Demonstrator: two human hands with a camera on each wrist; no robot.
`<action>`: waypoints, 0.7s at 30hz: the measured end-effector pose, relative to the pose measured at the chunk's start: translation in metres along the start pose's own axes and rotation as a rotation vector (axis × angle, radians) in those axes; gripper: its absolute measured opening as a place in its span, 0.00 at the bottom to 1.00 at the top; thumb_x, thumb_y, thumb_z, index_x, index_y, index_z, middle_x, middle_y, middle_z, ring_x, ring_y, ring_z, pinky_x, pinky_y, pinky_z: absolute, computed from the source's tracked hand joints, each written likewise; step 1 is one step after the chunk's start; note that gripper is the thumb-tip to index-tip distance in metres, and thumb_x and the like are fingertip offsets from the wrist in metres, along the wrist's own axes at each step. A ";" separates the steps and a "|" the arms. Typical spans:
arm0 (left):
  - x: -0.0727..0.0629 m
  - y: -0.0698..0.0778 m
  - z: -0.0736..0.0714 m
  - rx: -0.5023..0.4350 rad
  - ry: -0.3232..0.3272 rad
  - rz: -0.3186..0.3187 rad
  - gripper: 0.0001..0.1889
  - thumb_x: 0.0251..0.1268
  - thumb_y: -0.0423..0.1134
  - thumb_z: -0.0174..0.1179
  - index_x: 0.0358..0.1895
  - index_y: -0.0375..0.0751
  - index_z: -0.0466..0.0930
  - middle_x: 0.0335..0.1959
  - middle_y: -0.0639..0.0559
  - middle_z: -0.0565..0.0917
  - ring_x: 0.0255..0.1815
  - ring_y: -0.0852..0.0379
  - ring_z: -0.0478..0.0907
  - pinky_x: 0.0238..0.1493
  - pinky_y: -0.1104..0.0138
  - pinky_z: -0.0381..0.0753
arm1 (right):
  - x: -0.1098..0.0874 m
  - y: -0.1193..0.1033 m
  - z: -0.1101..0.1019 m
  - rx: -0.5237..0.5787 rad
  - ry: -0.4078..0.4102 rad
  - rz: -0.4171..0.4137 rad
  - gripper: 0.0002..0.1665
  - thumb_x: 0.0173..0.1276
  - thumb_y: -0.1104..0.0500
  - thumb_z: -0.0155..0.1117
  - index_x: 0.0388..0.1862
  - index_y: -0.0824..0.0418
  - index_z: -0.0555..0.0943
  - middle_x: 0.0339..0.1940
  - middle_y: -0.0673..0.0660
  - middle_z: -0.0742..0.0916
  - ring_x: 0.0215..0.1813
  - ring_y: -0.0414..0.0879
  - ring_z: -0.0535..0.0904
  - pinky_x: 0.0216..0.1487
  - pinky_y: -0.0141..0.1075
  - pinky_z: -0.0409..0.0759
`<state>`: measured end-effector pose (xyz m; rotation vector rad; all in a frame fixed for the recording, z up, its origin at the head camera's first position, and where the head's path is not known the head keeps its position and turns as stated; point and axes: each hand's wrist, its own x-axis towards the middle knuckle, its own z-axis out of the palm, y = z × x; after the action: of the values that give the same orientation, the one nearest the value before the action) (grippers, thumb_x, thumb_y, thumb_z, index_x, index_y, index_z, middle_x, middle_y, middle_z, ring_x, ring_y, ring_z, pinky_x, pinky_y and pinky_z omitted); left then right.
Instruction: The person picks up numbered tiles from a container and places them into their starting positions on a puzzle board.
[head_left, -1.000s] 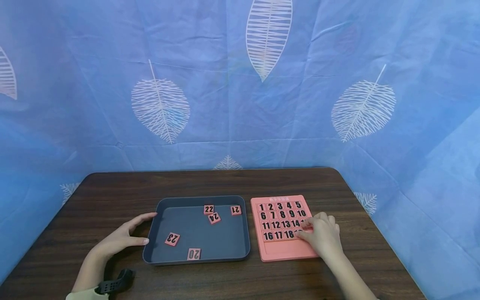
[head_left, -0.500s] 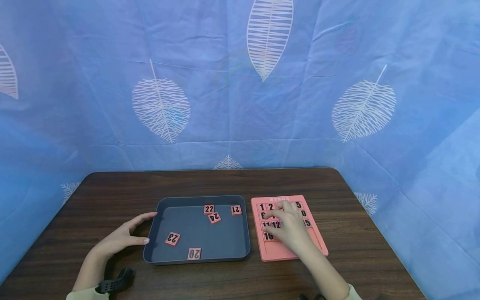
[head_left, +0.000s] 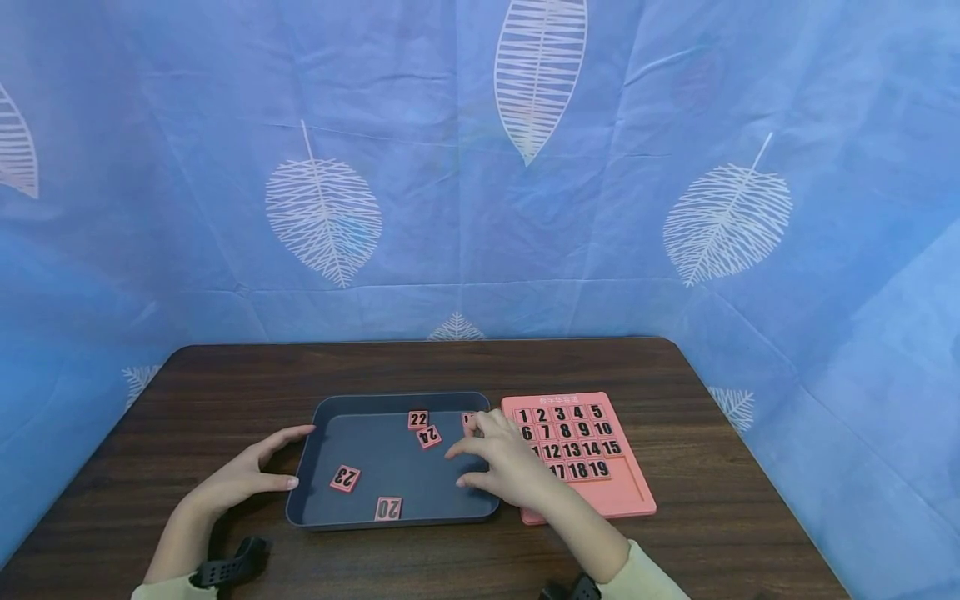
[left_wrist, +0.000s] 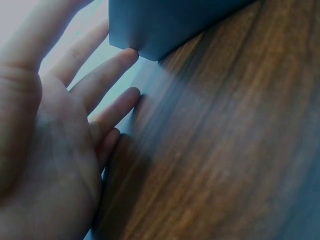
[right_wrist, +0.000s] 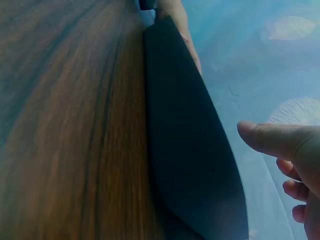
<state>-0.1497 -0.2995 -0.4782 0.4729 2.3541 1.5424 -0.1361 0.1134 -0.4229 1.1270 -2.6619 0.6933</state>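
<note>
My left hand (head_left: pixel 236 477) rests at the left end of a dark grey tray (head_left: pixel 405 467), thumb and fingertips against its rim. In the left wrist view those fingers (left_wrist: pixel 127 55) lie extended along the tray wall (left_wrist: pixel 165 25). Over the tray's right side hovers my right hand (head_left: pixel 510 462), fingers bent and thumb apart, nothing between them. Beneath its fingertips, tile 21 (head_left: pixel 467 419) is partly covered. Pink number tiles 22 (head_left: pixel 417 419), 24 (head_left: pixel 429 437), 23 (head_left: pixel 345 477) and 20 (head_left: pixel 387 508) lie scattered in the tray.
Right of the tray lies a pink number board (head_left: pixel 592 500) holding rows of tiles up to 19 (head_left: pixel 598 469); my right hand and forearm cover its lower left part. Both stand on a dark wooden table (head_left: pixel 720 517), with a blue leaf-print cloth (head_left: pixel 585 217) behind.
My right hand has moved left, off the number board and over the tray's right side. Tile 19, covered before, now shows in its row. The left hand has stayed put.
</note>
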 end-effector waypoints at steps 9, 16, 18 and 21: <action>0.001 -0.002 0.000 0.001 0.013 -0.014 0.36 0.63 0.37 0.63 0.73 0.43 0.59 0.73 0.35 0.53 0.71 0.29 0.44 0.57 0.30 0.52 | 0.029 -0.011 0.018 0.017 -0.179 -0.117 0.21 0.56 0.48 0.74 0.50 0.41 0.84 0.43 0.42 0.71 0.43 0.39 0.61 0.46 0.35 0.61; 0.001 -0.002 0.000 0.001 0.012 -0.001 0.36 0.63 0.36 0.63 0.73 0.43 0.59 0.73 0.35 0.53 0.71 0.29 0.43 0.56 0.30 0.53 | 0.047 -0.015 0.036 -0.002 -0.287 -0.183 0.23 0.57 0.46 0.72 0.53 0.39 0.83 0.43 0.40 0.71 0.45 0.37 0.61 0.45 0.32 0.60; 0.001 -0.002 0.000 0.001 0.010 0.001 0.36 0.63 0.36 0.63 0.73 0.43 0.59 0.73 0.35 0.53 0.71 0.29 0.43 0.56 0.30 0.53 | 0.051 -0.016 0.040 -0.002 -0.321 -0.190 0.23 0.57 0.46 0.72 0.54 0.38 0.83 0.43 0.40 0.72 0.46 0.37 0.61 0.46 0.31 0.60; 0.001 -0.002 0.000 -0.001 0.009 0.003 0.36 0.63 0.36 0.63 0.73 0.43 0.59 0.73 0.35 0.53 0.71 0.29 0.44 0.56 0.30 0.53 | 0.056 -0.018 0.044 0.004 -0.363 -0.200 0.24 0.58 0.46 0.71 0.55 0.37 0.82 0.43 0.40 0.72 0.44 0.36 0.60 0.47 0.32 0.59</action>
<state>-0.1509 -0.2996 -0.4803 0.4696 2.3605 1.5504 -0.1615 0.0465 -0.4368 1.6309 -2.7710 0.4971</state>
